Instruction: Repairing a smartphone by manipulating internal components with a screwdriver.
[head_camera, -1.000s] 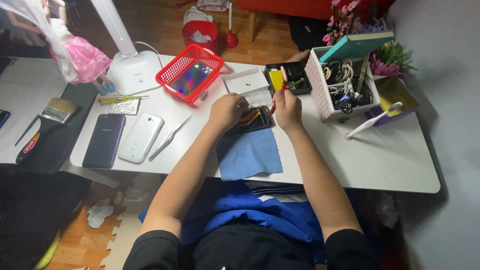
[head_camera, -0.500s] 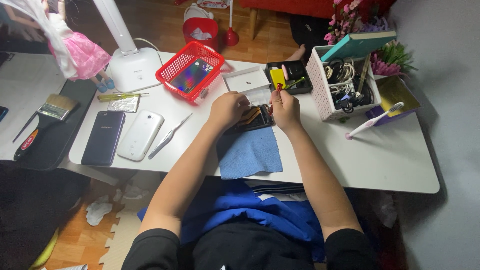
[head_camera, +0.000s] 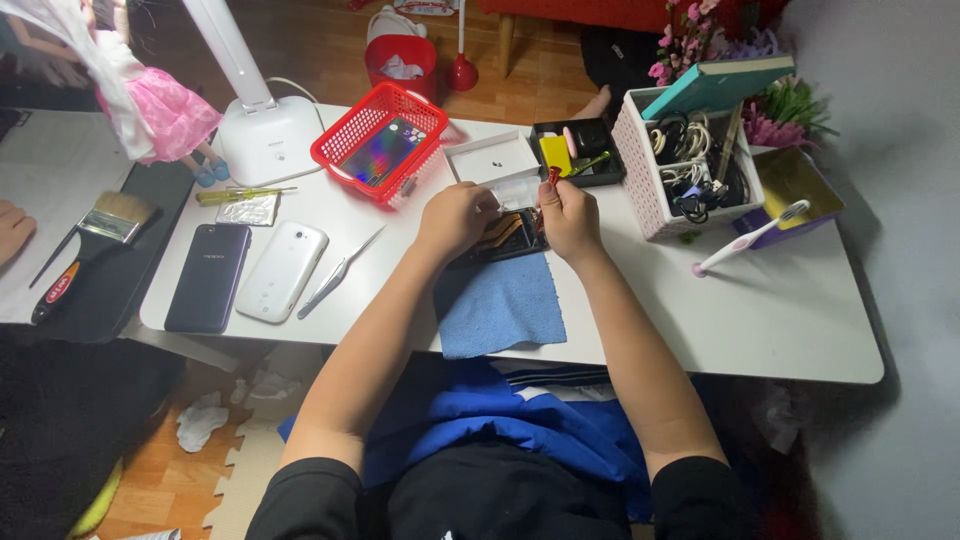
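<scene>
An opened phone (head_camera: 505, 237) with its insides showing lies on the white table (head_camera: 760, 310), at the top edge of a blue cloth (head_camera: 500, 305). My left hand (head_camera: 457, 217) rests on the phone's left part and holds it down. My right hand (head_camera: 568, 212) grips a small red-handled screwdriver (head_camera: 551, 177), its tip pointing down onto the phone's right side. Both hands hide most of the phone.
A red basket (head_camera: 385, 150) holding a phone, a small white tray (head_camera: 497, 160), a black tray (head_camera: 585, 150), a white basket of cables (head_camera: 685, 170), a dark phone (head_camera: 208, 276), a white phone (head_camera: 282, 270), tweezers (head_camera: 338, 273), a toothbrush (head_camera: 750, 238), a paintbrush (head_camera: 85, 250) and a lamp base (head_camera: 268, 138) surround them.
Both hands stay on the opened phone in the same grip. The view has shifted slightly; nothing else on the table has moved.
</scene>
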